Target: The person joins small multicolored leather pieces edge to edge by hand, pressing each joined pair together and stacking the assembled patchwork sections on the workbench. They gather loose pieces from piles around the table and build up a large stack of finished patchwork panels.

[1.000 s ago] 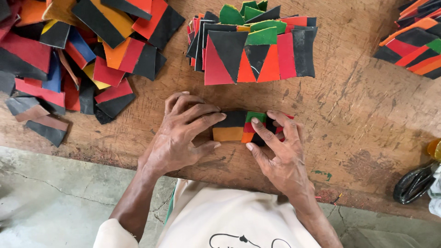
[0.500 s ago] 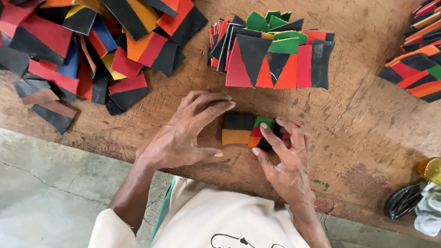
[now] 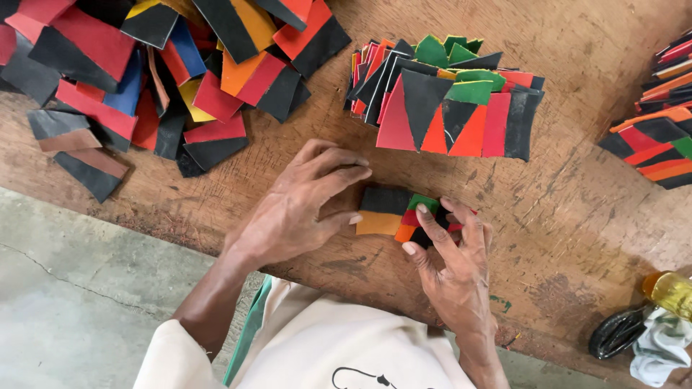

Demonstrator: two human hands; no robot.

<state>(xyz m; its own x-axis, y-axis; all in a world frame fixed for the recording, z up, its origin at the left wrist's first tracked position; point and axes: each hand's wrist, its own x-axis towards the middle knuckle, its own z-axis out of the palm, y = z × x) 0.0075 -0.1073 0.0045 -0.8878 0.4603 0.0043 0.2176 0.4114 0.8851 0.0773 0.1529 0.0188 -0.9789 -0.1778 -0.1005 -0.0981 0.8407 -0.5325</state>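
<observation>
Since the earlier frames the view drifts slightly, so the piles sit further right and lower; our hands remain at the same spot on the wooden table [image 3: 577,238], and the left fingers curl a little tighter over the piece

Our left hand [image 3: 292,212] lies palm down, fingers bent and loosely together, fingertips pressing the black edge of the small patchwork piece [image 3: 386,212]. Our right hand [image 3: 454,266] has its fingers spread, the tips resting flat on the green, red and orange end of the same piece. Neither hand pinches it; both hold it down against the table

The piece lies flat between the two hands, just below the fanned stack of sewn panels [image 3: 450,101] and right of the loose heap of offcuts [image 3: 144,79]. A further stack [image 3: 656,148] sits at the right edge; a yellow bottle [image 3: 670,292] and a cloth [image 3: 659,346] lie at the lower right

Judgement: the piece looks thin, light and flexible, like leather or vinyl, not fragile, probably slightly slick. We judge it best held flat by fingertip pressure, or lifted by a pinch at a free edge, away from the joins between patches
</observation>
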